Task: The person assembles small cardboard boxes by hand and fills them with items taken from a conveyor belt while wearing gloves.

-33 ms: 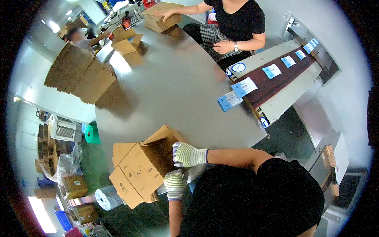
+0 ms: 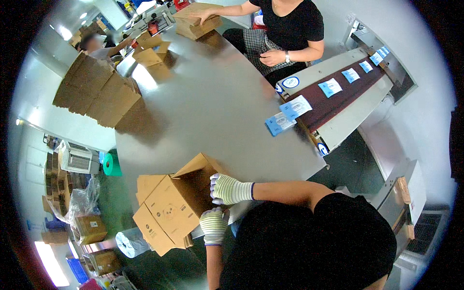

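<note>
An open cardboard box (image 2: 180, 204) lies tilted at the near edge of the grey table (image 2: 198, 111), its opening toward my hands and its flaps spread. Both hands wear striped white-and-green gloves. My right hand (image 2: 228, 188) is closed at the box's right-hand flap, fingers curled at the edge. Just below it, my left hand (image 2: 213, 225) is closed on the near edge of the opening. The fingertips of both hands are partly hidden. More flat cardboard layers show beneath the box's lower left side.
A conveyor (image 2: 333, 96) at the right carries several blue-and-white packets, and one packet (image 2: 279, 124) overhangs the table. Stacked cardboard (image 2: 96, 89) stands at the far left. A smaller open box (image 2: 150, 55) sits farther back. A co-worker (image 2: 290, 29) rests a hand on cardboard (image 2: 197, 21).
</note>
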`<action>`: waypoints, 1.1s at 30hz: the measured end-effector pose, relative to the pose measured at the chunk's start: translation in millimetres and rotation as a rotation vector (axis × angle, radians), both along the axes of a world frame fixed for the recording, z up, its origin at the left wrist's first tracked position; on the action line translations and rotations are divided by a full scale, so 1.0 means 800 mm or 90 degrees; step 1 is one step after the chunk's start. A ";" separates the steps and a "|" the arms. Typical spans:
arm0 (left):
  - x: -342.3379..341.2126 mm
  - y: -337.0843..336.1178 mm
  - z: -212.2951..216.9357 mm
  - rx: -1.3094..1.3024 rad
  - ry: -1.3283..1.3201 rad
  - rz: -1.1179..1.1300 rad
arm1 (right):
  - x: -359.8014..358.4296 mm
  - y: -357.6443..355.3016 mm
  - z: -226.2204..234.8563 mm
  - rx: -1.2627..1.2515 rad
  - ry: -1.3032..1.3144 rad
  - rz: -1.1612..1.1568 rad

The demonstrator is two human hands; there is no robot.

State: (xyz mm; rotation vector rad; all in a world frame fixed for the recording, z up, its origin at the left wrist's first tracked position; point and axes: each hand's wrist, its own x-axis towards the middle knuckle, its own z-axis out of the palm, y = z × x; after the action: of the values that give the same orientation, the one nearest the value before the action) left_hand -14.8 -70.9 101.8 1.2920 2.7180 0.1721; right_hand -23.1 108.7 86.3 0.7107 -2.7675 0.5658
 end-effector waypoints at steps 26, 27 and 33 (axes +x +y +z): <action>-0.005 0.002 -0.009 -0.004 -0.029 0.023 | 0.000 0.264 -0.044 0.103 -0.369 -0.271; -0.006 0.002 -0.010 -0.006 -0.032 0.026 | -0.002 0.293 -0.060 0.115 -0.351 -0.304; -0.007 0.003 -0.007 -0.013 -0.066 0.035 | -0.032 0.430 -0.058 0.357 -0.494 -0.407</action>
State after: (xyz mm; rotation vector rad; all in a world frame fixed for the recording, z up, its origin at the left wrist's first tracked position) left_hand -20.7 -68.6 95.9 1.1693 2.6615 0.2094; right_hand -48.6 452.8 39.7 -0.4638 -3.6279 -0.1279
